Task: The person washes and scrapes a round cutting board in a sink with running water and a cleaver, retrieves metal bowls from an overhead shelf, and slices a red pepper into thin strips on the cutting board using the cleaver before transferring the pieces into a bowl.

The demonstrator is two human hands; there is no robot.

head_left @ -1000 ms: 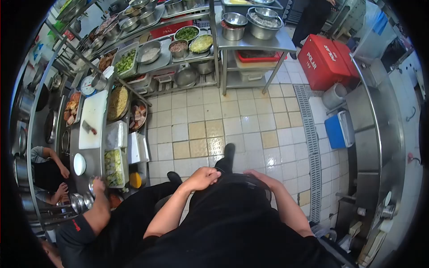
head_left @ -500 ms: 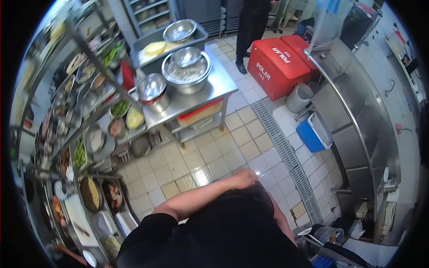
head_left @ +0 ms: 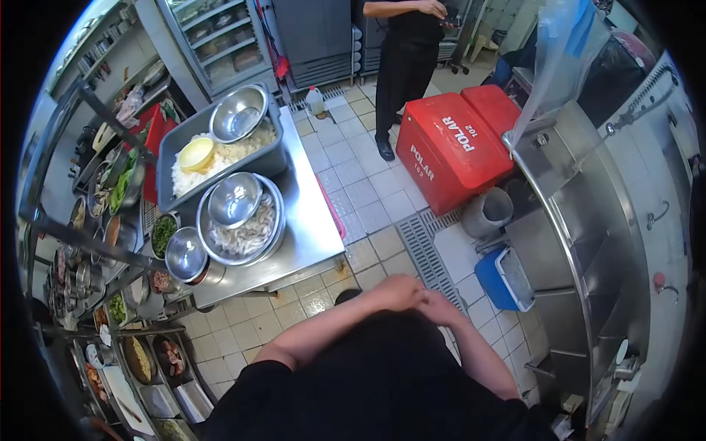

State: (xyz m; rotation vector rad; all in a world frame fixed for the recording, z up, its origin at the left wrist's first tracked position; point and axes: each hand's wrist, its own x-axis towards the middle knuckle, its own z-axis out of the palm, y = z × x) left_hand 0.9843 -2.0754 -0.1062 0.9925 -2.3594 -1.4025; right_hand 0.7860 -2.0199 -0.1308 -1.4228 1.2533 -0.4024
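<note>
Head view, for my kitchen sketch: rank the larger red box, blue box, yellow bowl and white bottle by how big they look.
Largest to smallest, as they look:
1. Larger red box
2. Blue box
3. Yellow bowl
4. White bottle

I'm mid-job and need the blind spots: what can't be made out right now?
All in the head view:
- Left hand and right hand: curled fingers hide whether anything is held.
- Front red cooler: closed lid hides the contents.
- Food directly under the small metal bowl: the bowl covers it.
- Co-worker: head cut off by the top edge.
</note>
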